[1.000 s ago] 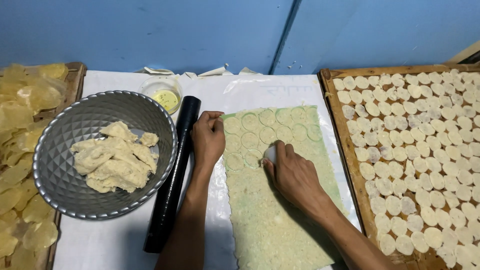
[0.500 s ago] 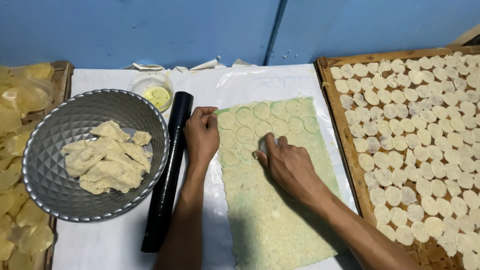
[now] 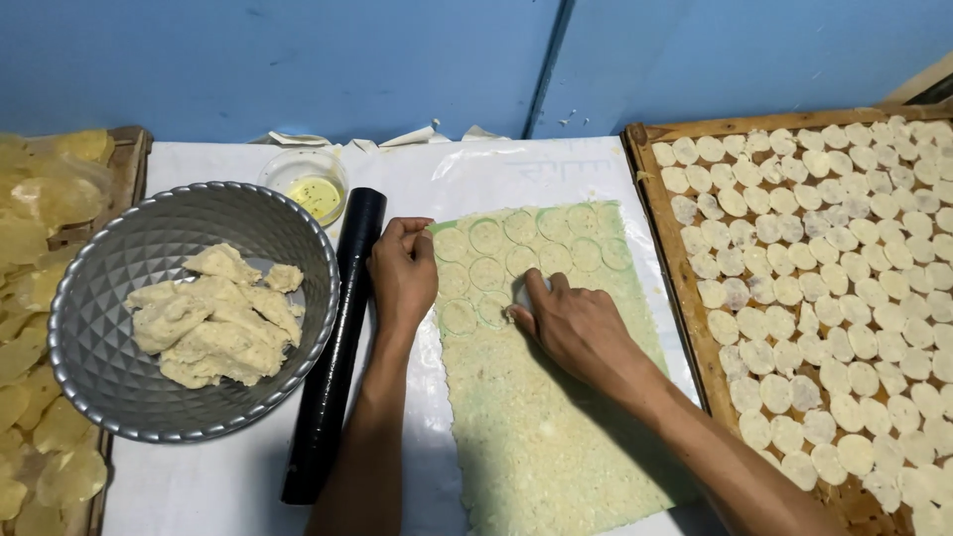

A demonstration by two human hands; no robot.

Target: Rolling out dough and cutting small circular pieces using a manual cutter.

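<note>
A matte blue painted wall [image 3: 298, 60] fills the background, split by a dark vertical seam [image 3: 549, 65] right of centre. Below it lies a white plastic-covered work surface [image 3: 218, 486], its sheet wrinkled and torn along the far edge. Lighting is even and soft.

Cutter [image 3: 523, 294] hidden under right hand [image 3: 576, 328]

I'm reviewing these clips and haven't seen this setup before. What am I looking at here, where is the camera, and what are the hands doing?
There is no machine: a head-worn camera looks down at one person's bare hands. The left hand rests on the edge of a rolled dough sheet marked with circles. The right hand presses a small round cutter, mostly hidden under its fingers, into the sheet. A black rolling pin, a metal bowl of dough lumps and a small dish of yellow liquid lie left. A wooden tray of cut discs stands right.
</note>
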